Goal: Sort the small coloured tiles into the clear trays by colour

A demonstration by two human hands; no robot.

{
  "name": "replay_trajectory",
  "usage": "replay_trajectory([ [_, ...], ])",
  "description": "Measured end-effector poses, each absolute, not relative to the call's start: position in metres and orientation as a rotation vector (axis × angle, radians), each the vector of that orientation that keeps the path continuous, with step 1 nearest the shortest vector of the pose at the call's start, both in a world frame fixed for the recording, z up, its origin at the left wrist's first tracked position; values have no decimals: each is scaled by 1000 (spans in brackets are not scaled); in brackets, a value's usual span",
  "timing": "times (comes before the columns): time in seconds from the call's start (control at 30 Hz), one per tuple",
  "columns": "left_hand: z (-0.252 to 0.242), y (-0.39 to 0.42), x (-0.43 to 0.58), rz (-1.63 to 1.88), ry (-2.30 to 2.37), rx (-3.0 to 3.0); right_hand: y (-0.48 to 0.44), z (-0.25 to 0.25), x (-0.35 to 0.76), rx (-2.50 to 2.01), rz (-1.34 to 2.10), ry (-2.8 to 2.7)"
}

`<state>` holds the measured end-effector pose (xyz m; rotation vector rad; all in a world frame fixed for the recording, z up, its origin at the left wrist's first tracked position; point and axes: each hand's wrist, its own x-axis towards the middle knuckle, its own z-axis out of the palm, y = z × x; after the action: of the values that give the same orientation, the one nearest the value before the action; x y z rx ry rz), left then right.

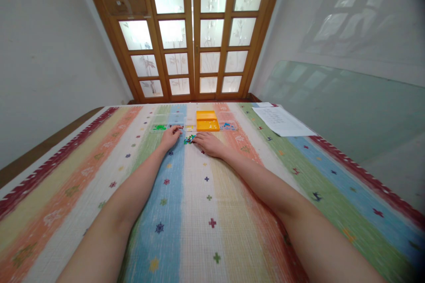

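Small mixed-colour pieces lie in a pile on the striped tablecloth. My right hand touches the right side of this pile, its fingertips bent together; whatever they pinch is too small to make out. Beyond the pile, my left hand reaches to the front of a clear box with dark and red pieces; its fingertips are too small to read. Left of it is a clear box of green pieces. Yellow pieces sit in another clear box. An open orange box holds pale pieces, and a clear box at right holds blue pieces.
White paper sheets lie at the back right of the table. The striped tablecloth covers the table. Behind it stand wooden doors with glass panes, and a glass panel leans at the right wall.
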<state>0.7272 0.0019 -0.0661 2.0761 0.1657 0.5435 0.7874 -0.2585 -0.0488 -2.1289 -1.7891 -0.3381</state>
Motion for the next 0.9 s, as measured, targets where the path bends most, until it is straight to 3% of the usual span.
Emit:
replay_trajectory([
  [0.9, -66, -2, 726, 508, 161, 2118, -253, -62, 796, -2086, -270, -1797],
])
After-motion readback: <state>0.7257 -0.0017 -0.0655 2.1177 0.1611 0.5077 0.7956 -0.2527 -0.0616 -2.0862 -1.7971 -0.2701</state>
